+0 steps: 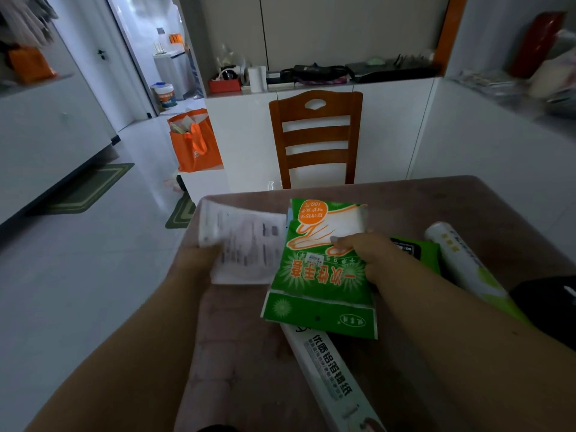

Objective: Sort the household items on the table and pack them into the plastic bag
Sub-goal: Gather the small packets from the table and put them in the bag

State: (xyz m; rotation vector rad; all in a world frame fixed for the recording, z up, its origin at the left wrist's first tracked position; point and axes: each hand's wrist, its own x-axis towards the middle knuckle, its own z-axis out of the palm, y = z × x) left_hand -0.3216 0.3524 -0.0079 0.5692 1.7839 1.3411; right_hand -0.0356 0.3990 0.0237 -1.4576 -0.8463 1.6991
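My right hand (367, 257) grips a green and orange pack of disposable gloves (314, 275) above the middle of the table. My left hand (199, 260) holds a white printed packet (243, 244) by its left edge, just left of the green pack. A long white box of aluminium foil (330, 378) lies on the table under the green pack, pointing toward me. A white and green roll (461, 260) and a dark green pack (417, 251) lie to the right, partly hidden by my right arm. No plastic bag shows.
The table (452, 207) has a pinkish cloth. A wooden chair (314, 135) stands at its far side. An orange tote bag (196, 141) sits on a low white surface at the far left. A black object (548, 307) lies at the right edge.
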